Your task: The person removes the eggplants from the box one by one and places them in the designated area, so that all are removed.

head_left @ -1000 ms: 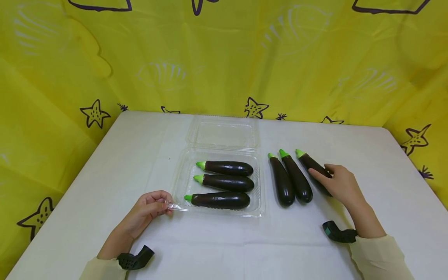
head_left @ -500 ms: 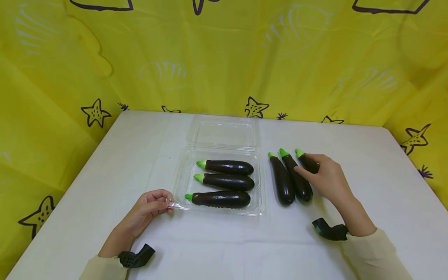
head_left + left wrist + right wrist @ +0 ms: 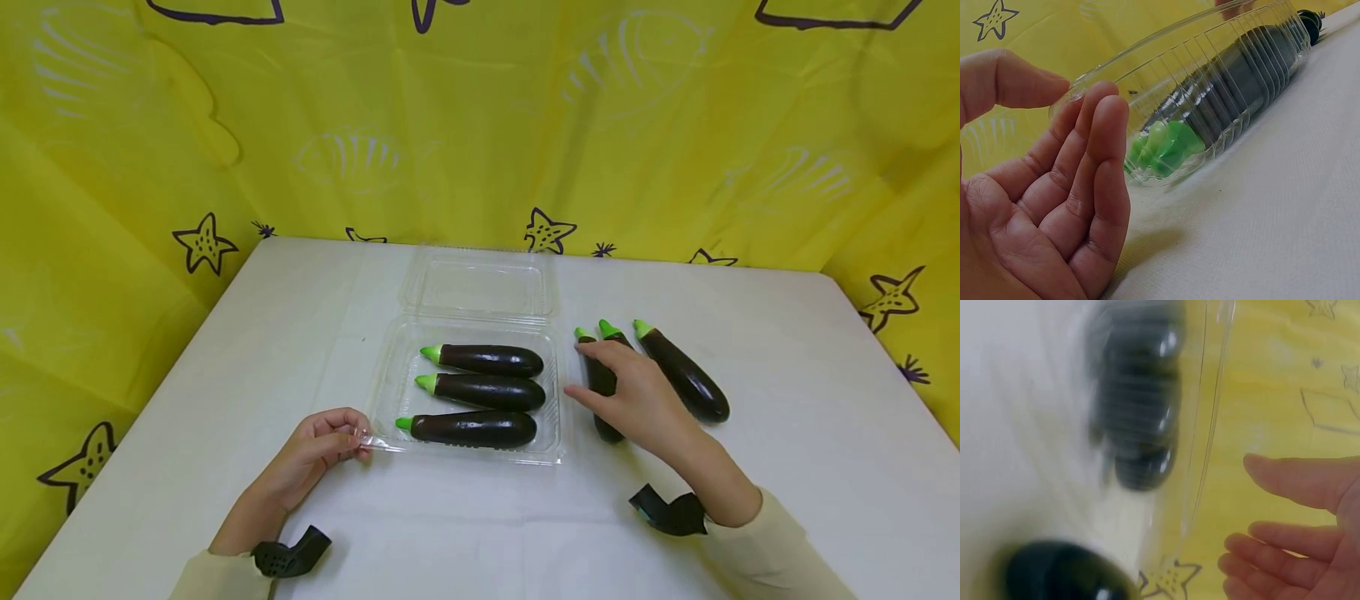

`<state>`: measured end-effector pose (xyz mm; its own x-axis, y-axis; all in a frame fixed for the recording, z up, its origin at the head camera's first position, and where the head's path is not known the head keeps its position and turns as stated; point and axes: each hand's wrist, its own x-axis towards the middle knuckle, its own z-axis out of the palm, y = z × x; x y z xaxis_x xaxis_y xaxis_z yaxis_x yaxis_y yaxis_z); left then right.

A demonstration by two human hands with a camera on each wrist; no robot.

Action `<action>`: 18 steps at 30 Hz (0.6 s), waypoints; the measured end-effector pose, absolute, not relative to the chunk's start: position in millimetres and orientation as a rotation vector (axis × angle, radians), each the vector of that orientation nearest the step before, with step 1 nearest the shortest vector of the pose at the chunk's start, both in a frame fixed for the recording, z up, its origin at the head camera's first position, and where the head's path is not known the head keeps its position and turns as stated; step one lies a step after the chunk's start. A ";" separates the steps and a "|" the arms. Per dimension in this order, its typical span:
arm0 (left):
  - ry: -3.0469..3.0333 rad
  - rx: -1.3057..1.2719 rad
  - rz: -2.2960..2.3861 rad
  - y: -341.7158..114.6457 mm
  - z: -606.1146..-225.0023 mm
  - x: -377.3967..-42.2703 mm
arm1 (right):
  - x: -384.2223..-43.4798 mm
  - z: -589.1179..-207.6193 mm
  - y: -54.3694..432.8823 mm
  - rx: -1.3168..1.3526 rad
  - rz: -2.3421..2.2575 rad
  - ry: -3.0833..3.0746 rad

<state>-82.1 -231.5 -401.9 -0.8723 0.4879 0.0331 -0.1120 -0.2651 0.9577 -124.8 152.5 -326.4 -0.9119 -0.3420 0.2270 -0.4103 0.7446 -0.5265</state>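
Observation:
In the head view, my left hand (image 3: 330, 442) pinches the near left corner of a clear plastic clamshell container (image 3: 468, 327). Three dark eggplants with green stems lie crosswise inside it: a far one (image 3: 491, 360), a middle one (image 3: 491, 392) and a near one (image 3: 474, 429). My right hand (image 3: 641, 404) hovers over the loose eggplants on the right, thumb and fingers spread and holding nothing. Below its fingertips shows the leftmost loose eggplant (image 3: 600, 379). The hand hides most of a second one, leaving its green stem (image 3: 609, 328) visible. A third eggplant (image 3: 690, 379) lies uncovered beside the hand.
The container's lid (image 3: 480, 287) lies folded back behind its base. A white cloth (image 3: 480, 533) covers the table. Yellow sheeting (image 3: 450, 125) with sea drawings hangs behind and at both sides.
My right hand has moved left from the rightmost loose eggplant to above the leftmost ones, uncovering the rightmost. The left hand, the container and the eggplants stay in place.

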 end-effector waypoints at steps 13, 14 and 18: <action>1.620 0.451 2.188 -230.9 -401.9 -81.3 | -119.1 -341.0 124.8 1.030 0.895 -2.675; 1.618 0.454 2.190 -231.1 -401.9 -81.4 | -119.0 -341.2 123.4 1.038 0.901 -2.679; 1.616 0.462 2.189 -231.4 -401.9 -81.9 | -118.5 -341.6 118.6 1.073 0.915 -2.717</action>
